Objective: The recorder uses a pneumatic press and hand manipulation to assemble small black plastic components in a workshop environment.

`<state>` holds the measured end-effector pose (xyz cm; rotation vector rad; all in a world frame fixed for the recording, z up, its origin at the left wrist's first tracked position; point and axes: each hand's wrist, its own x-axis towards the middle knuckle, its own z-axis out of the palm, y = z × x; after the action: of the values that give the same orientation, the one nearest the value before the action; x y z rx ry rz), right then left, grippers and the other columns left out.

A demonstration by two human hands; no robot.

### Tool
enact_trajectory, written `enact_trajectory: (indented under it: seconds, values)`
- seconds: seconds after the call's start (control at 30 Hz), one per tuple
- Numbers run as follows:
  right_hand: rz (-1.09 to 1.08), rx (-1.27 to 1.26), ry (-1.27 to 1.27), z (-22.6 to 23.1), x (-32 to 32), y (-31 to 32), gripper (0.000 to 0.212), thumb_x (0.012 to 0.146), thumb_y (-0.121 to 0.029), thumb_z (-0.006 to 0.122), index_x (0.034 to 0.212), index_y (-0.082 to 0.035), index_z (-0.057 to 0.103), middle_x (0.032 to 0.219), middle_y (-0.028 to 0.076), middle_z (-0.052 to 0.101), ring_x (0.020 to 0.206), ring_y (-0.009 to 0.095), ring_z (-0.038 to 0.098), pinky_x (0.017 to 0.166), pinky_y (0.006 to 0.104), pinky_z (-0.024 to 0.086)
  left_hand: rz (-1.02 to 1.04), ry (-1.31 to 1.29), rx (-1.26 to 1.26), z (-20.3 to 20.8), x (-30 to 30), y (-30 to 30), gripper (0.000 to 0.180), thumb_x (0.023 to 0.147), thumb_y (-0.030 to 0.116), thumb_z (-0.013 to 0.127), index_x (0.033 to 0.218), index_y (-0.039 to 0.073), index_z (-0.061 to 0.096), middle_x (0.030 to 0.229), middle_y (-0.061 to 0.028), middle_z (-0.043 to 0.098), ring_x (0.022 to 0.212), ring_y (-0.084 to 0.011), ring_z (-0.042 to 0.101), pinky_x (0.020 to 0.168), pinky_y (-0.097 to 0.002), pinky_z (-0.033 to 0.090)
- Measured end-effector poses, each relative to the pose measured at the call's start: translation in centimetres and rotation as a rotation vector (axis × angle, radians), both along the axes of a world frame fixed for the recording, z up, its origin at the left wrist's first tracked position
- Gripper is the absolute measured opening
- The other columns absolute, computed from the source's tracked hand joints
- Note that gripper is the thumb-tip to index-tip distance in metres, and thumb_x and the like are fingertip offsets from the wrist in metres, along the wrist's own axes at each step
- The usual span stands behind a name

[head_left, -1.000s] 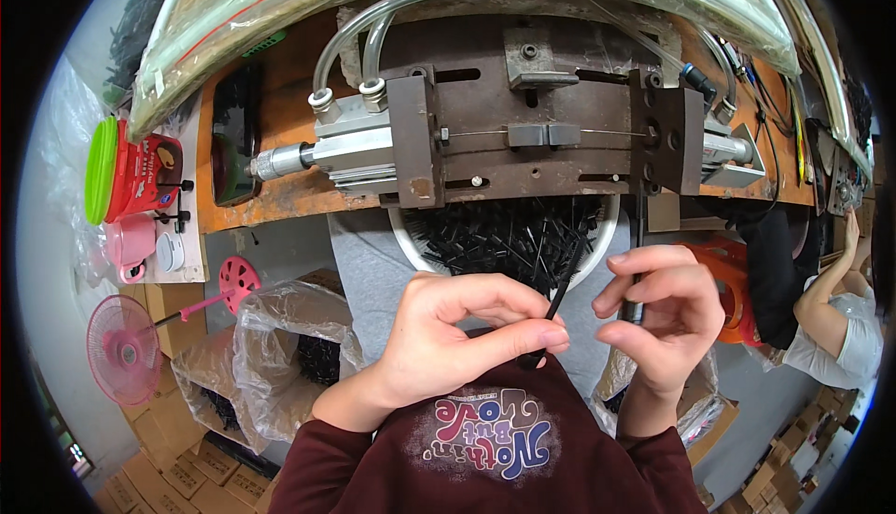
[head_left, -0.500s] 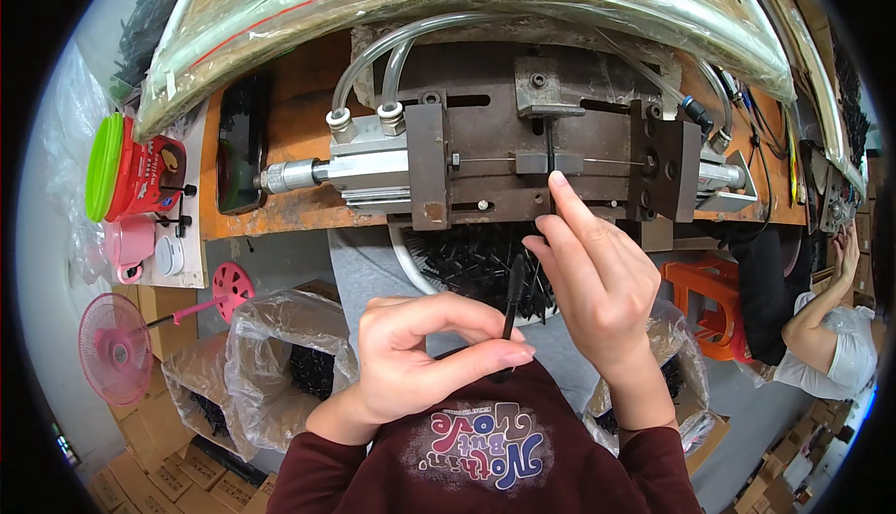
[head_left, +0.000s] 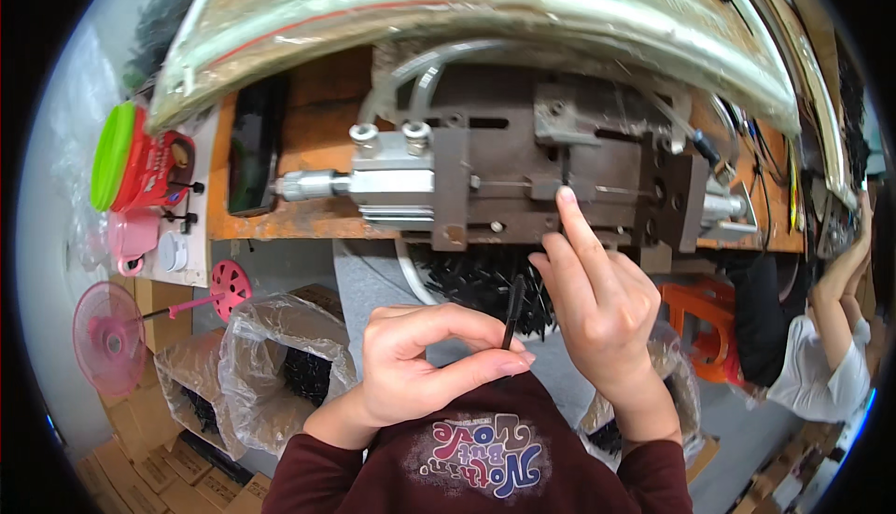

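My left hand (head_left: 415, 360) pinches a slim black plastic piece (head_left: 514, 307) between thumb and fingertips, its upper end pointing away from me. Ahead of it, my right hand (head_left: 605, 313) stretches its index finger to a small grey block (head_left: 545, 188) in the middle of a metal fixture (head_left: 452, 178). A thin black part (head_left: 566, 161) runs through that block, and the fingertip rests at its near end. The other right fingers are loosely bent, with no object visible in them. Thin metal rods reach the block from both sides.
A silver air cylinder (head_left: 392, 183) with clear hoses sits at the fixture's left. Many black pieces (head_left: 476, 285) lie below the bench edge. Lined boxes (head_left: 266, 351), a pink fan (head_left: 110, 337) and an orange stool (head_left: 695, 309) surround me. Another person (head_left: 821, 365) works at far right.
The bench and fixture have shifted slightly right and down in the picture. Both my hands keep nearly the same pose. At far right the other person's arms have moved.
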<state>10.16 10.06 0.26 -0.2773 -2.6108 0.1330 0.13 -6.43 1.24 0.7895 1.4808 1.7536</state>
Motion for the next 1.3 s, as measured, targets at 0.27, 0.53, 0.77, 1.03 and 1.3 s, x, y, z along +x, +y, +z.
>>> enact_trajectory:
  seconds: [0.27,0.53,0.77,1.03,1.3]
  values:
    - [0.019,0.076,-0.014,1.0,-0.1,-0.5,0.019,0.075,-0.005,0.075,0.090,0.003,0.067,0.120,0.020,0.066,0.047,0.018,0.049,0.047,0.0277,0.042,0.334,0.695,0.181,4.0,-6.2,-1.3,0.013,0.080,-0.003,0.074,0.092,-0.002,0.069,0.105,-0.0154,0.072,0.086,-0.0213,0.069,0.079,-0.0308,0.054]
    - [-0.003,0.022,0.046,0.0,0.2,-0.4,0.021,0.074,-0.007,0.078,0.089,0.003,0.066,0.120,0.019,0.066,0.055,0.023,0.056,0.052,0.0302,0.045,1.066,1.156,0.470,14.2,-20.9,-1.8,0.017,0.090,0.003,0.067,0.107,-0.001,0.065,0.097,-0.0112,0.070,0.088,-0.0140,0.065,0.079,-0.0277,0.051]
    - [0.184,-0.171,0.193,0.6,1.0,-2.4,0.025,0.069,-0.009,0.083,0.086,0.002,0.068,0.107,0.016,0.070,0.064,0.024,0.062,0.055,0.0322,0.046,1.357,1.483,-0.040,26.6,-33.7,-4.4,0.047,0.087,0.016,0.070,0.129,0.001,0.057,0.104,-0.0136,0.071,0.093,-0.0228,0.068,0.083,-0.0380,0.054]
    - [0.426,-0.519,-0.203,-2.8,4.3,-3.1,0.028,0.065,-0.017,0.085,0.081,-0.005,0.066,0.095,0.009,0.070,0.075,0.023,0.068,0.061,0.0323,0.052,0.623,1.302,0.318,16.4,-19.5,-0.2,0.021,0.088,0.006,0.070,0.107,-0.001,0.064,0.086,-0.0083,0.071,0.081,-0.0113,0.065,0.076,-0.0270,0.050]
    - [0.203,-0.552,-0.059,-10.4,5.6,-2.2,0.045,0.069,-0.019,0.083,0.106,-0.001,0.066,0.118,0.015,0.064,0.100,0.031,0.062,0.082,0.0378,0.051,-0.102,1.145,0.031,-1.0,-3.5,-3.8,0.039,0.070,0.002,0.079,0.107,0.005,0.068,0.085,-0.0056,0.071,0.058,-0.0186,0.059,0.051,-0.0288,0.044]
